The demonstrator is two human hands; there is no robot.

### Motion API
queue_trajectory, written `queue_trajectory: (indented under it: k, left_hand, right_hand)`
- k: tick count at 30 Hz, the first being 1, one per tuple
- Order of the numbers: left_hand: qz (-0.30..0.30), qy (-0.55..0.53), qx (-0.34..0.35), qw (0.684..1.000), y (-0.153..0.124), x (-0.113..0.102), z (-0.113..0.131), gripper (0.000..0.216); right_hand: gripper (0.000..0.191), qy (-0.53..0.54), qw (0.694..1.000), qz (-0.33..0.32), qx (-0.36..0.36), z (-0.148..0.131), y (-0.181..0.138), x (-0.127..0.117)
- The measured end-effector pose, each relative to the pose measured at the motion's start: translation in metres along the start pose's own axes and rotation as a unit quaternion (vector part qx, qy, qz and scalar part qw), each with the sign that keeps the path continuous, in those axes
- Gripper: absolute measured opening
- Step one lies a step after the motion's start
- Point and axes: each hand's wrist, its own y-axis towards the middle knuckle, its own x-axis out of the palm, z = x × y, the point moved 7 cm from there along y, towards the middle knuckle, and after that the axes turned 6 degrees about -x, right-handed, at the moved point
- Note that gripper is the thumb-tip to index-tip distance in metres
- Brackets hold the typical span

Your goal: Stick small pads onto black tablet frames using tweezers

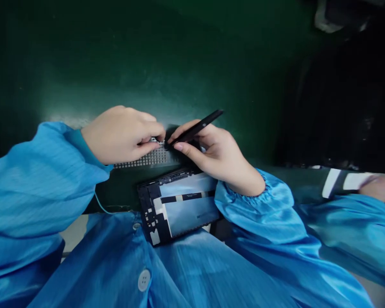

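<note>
Black tweezers (197, 128) slant up to the right in my right hand (223, 154), held between thumb and fingers. Their tips point down-left at the end of a sheet of small grey squares (149, 159). Over that sheet, my left hand (125, 132) has thumb and forefinger drawn together in a pinch; what lies between them is too small to make out. Below my right hand sits an opened tablet (186, 209), tilted, its silvery battery panels and black frame facing up. My right wrist and sleeve cover its upper right part.
The green table (167, 55) stretches away in front. Dark objects (336, 98) fill the right side. At the lower right, another person's hand (377, 187) and blue sleeve (356, 222) show. A thin blue cord (100, 203) hangs from my left cuff.
</note>
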Motion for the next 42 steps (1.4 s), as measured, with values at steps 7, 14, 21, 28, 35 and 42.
queue_trajectory:
  k: [7,14,21,28,35,42]
  left_hand:
    - [0.009,0.059,0.021,0.998,0.001,0.001,0.002,0.018]
    - [0.016,0.065,0.034,0.997,-0.002,0.002,0.005,0.035]
    - [0.029,0.071,0.007,0.997,-0.001,0.001,0.003,0.021]
    - [0.035,0.054,0.011,0.998,-0.002,0.001,0.002,0.027]
    - [0.026,0.039,0.028,0.999,-0.001,0.001,0.005,0.028]
    - [-0.019,0.076,-0.01,0.997,0.004,0.004,0.008,0.016]
  right_hand:
    - [0.015,-0.023,0.999,-0.018,0.021,-0.002,0.007,-0.003]
    - [0.012,0.089,0.972,0.192,0.102,-0.023,-0.052,0.005]
    - [0.024,0.027,0.948,0.31,0.06,-0.037,-0.11,0.07]
    - [0.029,-0.028,0.95,0.31,0.041,-0.035,-0.106,0.074]
    - [0.031,-0.053,0.972,0.225,0.047,-0.037,-0.081,0.035]
    - [0.016,-0.046,0.997,0.055,0.021,-0.001,-0.015,0.001]
